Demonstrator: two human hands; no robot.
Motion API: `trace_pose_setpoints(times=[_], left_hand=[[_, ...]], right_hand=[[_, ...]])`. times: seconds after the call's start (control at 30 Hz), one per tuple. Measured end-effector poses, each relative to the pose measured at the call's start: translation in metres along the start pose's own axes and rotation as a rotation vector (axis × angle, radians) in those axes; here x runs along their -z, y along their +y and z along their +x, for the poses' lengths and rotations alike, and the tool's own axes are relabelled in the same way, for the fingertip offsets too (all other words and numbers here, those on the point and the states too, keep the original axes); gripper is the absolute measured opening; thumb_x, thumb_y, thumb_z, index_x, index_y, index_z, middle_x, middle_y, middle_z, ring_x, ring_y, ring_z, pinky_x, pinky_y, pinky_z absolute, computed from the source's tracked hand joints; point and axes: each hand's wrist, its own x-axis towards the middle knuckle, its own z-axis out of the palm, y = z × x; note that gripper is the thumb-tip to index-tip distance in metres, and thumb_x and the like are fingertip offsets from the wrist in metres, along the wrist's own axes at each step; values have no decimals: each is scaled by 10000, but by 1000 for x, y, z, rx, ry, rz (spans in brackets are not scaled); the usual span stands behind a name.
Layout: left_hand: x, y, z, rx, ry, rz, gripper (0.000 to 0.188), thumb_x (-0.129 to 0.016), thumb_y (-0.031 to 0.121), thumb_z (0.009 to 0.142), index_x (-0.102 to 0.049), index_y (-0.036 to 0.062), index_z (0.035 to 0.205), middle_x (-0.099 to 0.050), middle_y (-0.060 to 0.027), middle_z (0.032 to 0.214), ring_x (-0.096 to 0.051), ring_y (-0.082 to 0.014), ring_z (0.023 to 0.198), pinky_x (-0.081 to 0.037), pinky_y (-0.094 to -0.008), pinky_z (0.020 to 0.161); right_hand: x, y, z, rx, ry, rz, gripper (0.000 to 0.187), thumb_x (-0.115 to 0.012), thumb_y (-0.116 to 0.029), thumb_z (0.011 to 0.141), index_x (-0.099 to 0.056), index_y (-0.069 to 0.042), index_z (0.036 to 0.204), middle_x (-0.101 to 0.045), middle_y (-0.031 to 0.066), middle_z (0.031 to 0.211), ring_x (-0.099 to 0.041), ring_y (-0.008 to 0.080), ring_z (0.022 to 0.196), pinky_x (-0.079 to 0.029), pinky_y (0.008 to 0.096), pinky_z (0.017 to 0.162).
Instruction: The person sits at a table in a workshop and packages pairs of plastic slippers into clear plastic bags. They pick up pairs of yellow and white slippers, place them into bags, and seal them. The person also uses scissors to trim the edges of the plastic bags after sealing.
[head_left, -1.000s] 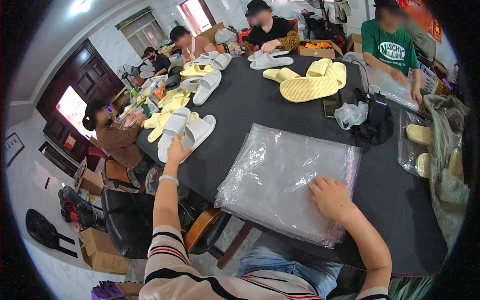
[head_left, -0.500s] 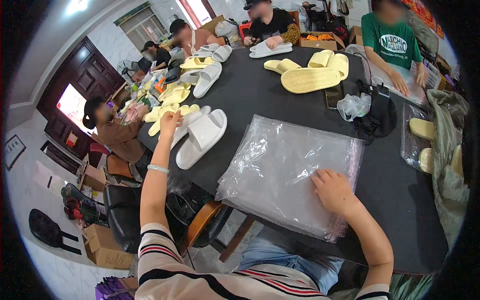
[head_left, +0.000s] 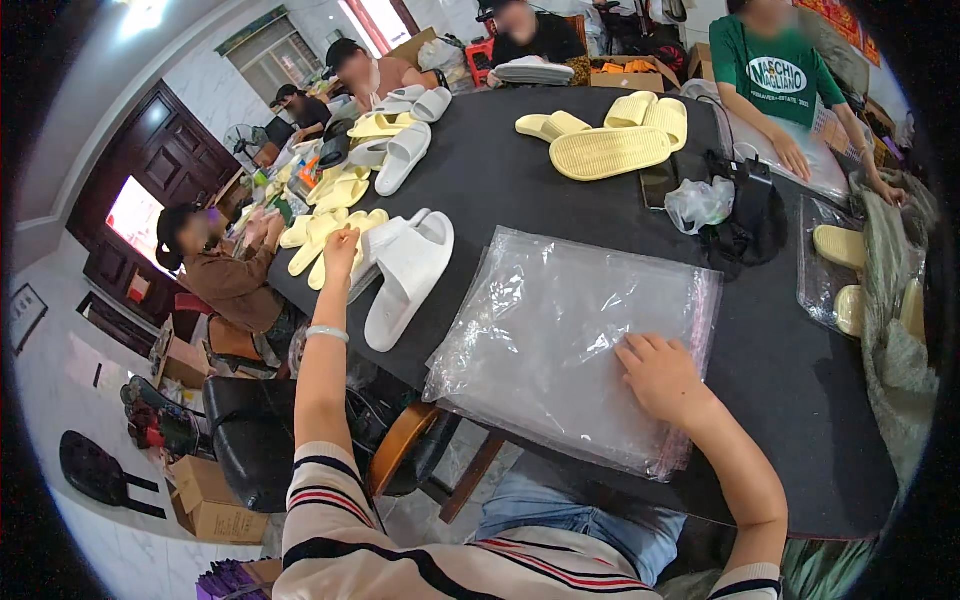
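My left hand (head_left: 341,256) reaches forward, its fingers closed at the side of a light grey slide slipper (head_left: 372,258), partly hidden behind its mate. That nearer slipper (head_left: 410,285) lies at a slant, its heel toward me. Yellow slippers (head_left: 308,242) sit just beyond my left hand. In front of me is a stack of clear plastic bags (head_left: 560,320), overhanging the table's front edge slightly. Flat on its right part rests my right hand (head_left: 668,378), fingers spread and holding nothing.
Across the black table (head_left: 490,170) lie more yellow slippers (head_left: 612,152), a crumpled clear bag (head_left: 698,205) and a black strap bundle (head_left: 755,215). Bagged yellow slippers (head_left: 838,247) are at the right. Several people sit around the table; a black chair (head_left: 245,430) stands at left.
The grey slippers have turned and their heels have come nearer me, with my left hand beside them. The far person's grey slippers are lifted now. My right hand stays on the bags.
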Motion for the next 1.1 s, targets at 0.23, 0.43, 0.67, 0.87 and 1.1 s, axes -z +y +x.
trace_pose_setpoints(times=[0.23, 0.43, 0.67, 0.87, 1.1], left_hand=[[-30, 21, -40, 286, -214, -204, 484, -552, 421, 949, -471, 156, 1345, -564, -33, 1285, -499, -152, 1141, -369, -427, 971], [-17, -3, -73, -16, -292, 15, 643, -665, 333, 863, -400, 138, 1415, -412, -94, 1453, -471, -232, 1247, -344, -504, 1032], [-43, -1, -131, -229, -357, 805, 879, -654, 469, 830, -203, 161, 1519, -284, -252, 1500, -234, -415, 1413, -167, -701, 1054], [-40, 8, -149, -288, -411, 1019, 864, -653, 591, 776, -340, 193, 1477, -269, -289, 1497, -224, -420, 1417, -168, -703, 1050], [-32, -7, -112, -146, -330, 1000, 850, -633, 651, 755, -381, 249, 1460, -265, -241, 1518, -244, -407, 1411, -222, -681, 1048]], right_hand=[[2, 2, -1, -19, -9, -6, 394, -569, -236, 877, -578, -72, 1236, -536, 115, 1309, -510, 260, 1182, -440, 416, 915], [2, -1, 1, -17, 0, 8, 387, -573, -229, 874, -580, -73, 1228, -540, 116, 1304, -513, 255, 1178, -434, 409, 921], [6, -1, 1, -8, 36, -12, 407, -609, -233, 847, -591, -69, 1218, -550, 115, 1285, -515, 253, 1165, -428, 393, 913], [4, -2, 2, 4, 46, -15, 428, -631, -248, 834, -591, -57, 1214, -550, 114, 1284, -512, 251, 1165, -426, 392, 915], [6, -1, 5, -3, 14, 17, 438, -628, -243, 839, -576, -57, 1232, -538, 115, 1308, -501, 260, 1191, -420, 413, 925]])
